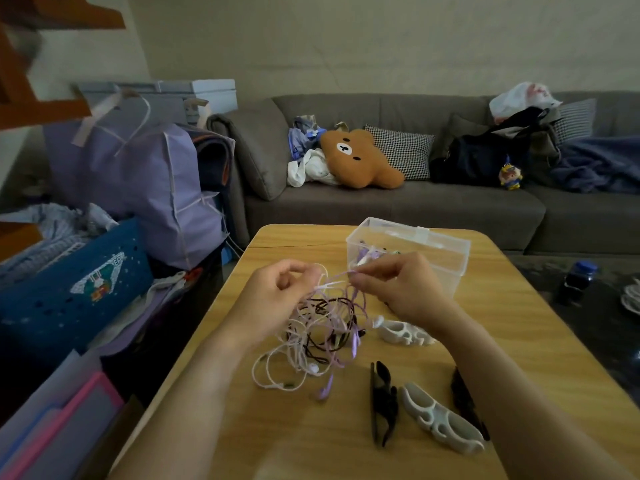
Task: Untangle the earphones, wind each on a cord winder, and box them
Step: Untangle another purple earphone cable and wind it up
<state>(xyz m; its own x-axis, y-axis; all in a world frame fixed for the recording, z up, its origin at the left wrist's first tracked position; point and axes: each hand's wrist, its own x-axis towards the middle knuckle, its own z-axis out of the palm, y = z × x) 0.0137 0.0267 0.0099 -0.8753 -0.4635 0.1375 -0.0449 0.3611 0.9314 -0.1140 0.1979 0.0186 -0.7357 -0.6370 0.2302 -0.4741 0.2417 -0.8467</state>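
- The person's left hand [277, 289] is hovering over the wooden table [519, 341], its fingers curling inward and pinching a pale cord at the top of the tangle of earphones [322, 327].
- The right hand [398, 285] is facing it, thumb and forefinger closing on a lilac cord; the two sets of fingertips are sitting near each other, with a short stretch of cord running between them.
- The tangle is hanging from both sets of fingers and pooling on the table directly beneath them; white, lilac and dark cords are looping through one another.
- A white earbud [313, 368] is lying at the lower edge of the tangle, below the left fingers.
- A white cord winder [405, 332] is resting on the table just under the right wrist, beside the tangle.
- Well below the right fingers, a black cord winder [381, 403], a second white winder [440, 419] and another black winder [465, 403] are lying side by side.
- A clear plastic box [433, 251] is standing open just beyond the right fingers, holding some small items too blurred to identify.
- A grey sofa [415, 209] with a brown bear cushion [356, 157] is sitting beyond the table.
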